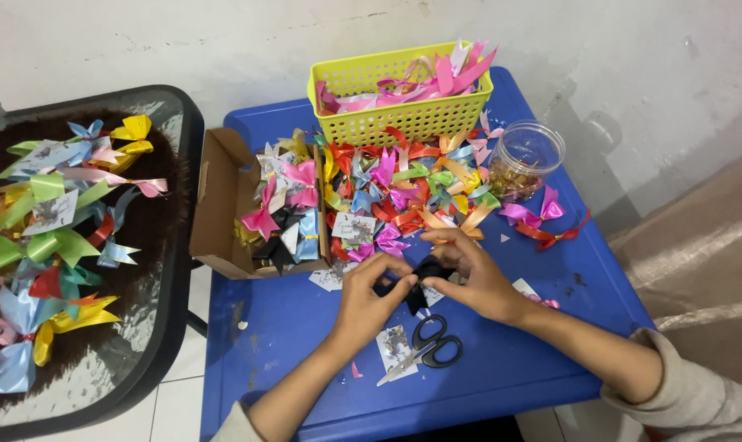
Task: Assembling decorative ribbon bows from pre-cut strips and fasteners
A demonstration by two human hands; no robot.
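On the blue table [502, 360], taken as the landmark for all that follows: at its middle, a small black ribbon bow [427, 270], held between both hands just above the surface. Left hand [369, 296]: fingers curled, thumb and forefinger pinched closed on the bow's left side. Right hand [473, 274]: fingers bent, tips pressed to the bow's top and right side, also closed on it. Near the table's front edge, just below the hands: black-handled scissors [424, 348], blades partly open, lying across a small printed card [393, 344]. Across the table's middle, behind the hands: a loose heap of coloured ribbon bows [412, 192] in red, orange, green, pink and purple. At the table's back edge: a yellow perforated basket [371, 123] holding pink ribbon pieces. At the back right corner: a clear round jar [525, 160], contents too small to tell. On the table's left edge, overhanging: an open cardboard box [219, 205] with more bows inside. Left of the table, apart from it: a dark glass-topped side table [162, 311] carrying further bows in green, blue and yellow.
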